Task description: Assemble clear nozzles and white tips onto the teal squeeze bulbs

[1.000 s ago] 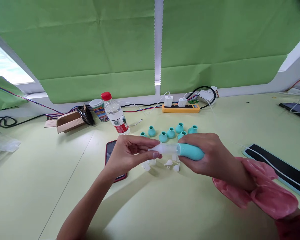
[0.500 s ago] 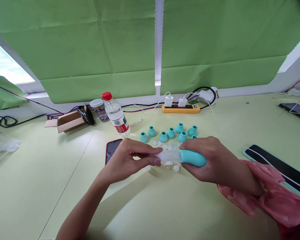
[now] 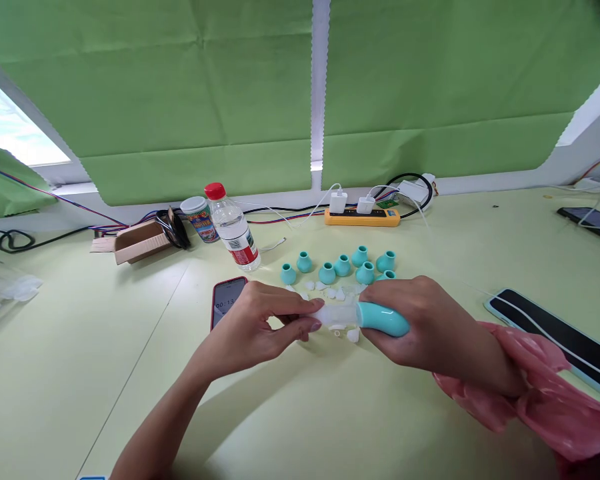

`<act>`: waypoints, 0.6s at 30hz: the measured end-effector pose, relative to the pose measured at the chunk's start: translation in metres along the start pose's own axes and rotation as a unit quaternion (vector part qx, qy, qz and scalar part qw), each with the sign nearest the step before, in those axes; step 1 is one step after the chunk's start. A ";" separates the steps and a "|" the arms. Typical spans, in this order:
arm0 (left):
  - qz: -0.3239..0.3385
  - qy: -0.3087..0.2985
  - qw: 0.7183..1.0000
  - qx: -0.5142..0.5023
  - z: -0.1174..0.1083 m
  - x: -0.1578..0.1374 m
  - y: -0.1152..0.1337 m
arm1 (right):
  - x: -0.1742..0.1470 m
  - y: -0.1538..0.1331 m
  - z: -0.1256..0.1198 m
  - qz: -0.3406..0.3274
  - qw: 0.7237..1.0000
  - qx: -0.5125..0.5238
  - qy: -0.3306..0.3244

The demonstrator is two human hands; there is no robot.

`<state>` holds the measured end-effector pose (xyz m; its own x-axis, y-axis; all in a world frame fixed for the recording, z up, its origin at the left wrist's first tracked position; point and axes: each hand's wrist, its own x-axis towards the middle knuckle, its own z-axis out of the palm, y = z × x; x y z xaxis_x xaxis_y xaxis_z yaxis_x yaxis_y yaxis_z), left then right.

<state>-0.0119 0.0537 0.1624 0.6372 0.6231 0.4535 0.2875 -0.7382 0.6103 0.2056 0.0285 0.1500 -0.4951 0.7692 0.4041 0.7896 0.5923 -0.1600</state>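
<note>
The left hand pinches the clear tip of a small device between thumb and fingers, and the right hand is wrapped around its teal body. The two hands sit close together, joined by the device, which lies level between them just above the table. The clear tip meets the teal body right at the right hand's thumb and forefinger.

Directly under and just beyond the hands lies a scatter of small white pieces, some half hidden by the device. A little farther out stands a loose row of teal cups, most upright, near one another. Tucked just behind the left hand is a phone with a red case, its screen lit. A pink sleeve bunches at the right wrist.

Beyond the left hand stand a water bottle with a red cap and, just beside it, a small printed can, then an open cardboard box. Straight out past the cups, a yellow power strip carries two white chargers. To the right of the right hand lies a dark tablet with a white cable across it, and another phone rests well apart near the far right edge.
</note>
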 end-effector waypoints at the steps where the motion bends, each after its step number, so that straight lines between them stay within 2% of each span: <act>1: -0.002 -0.002 1.000 -0.001 0.000 0.000 0.001 | 0.000 0.000 0.000 -0.001 1.000 0.002 -0.003; 6: -0.011 -0.011 1.000 -0.001 -0.001 -0.001 0.005 | 0.000 -0.002 -0.002 -0.009 1.000 0.000 -0.010; 18: -0.005 -0.020 0.997 -0.069 -0.003 0.003 0.005 | -0.002 -0.007 -0.005 -0.019 0.999 0.032 0.029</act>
<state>-0.0106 0.0529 0.1685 0.6632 0.6170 0.4236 0.1943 -0.6885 0.6987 0.2030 0.0223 0.1550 -0.5014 0.7319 0.4614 0.7449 0.6365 -0.2002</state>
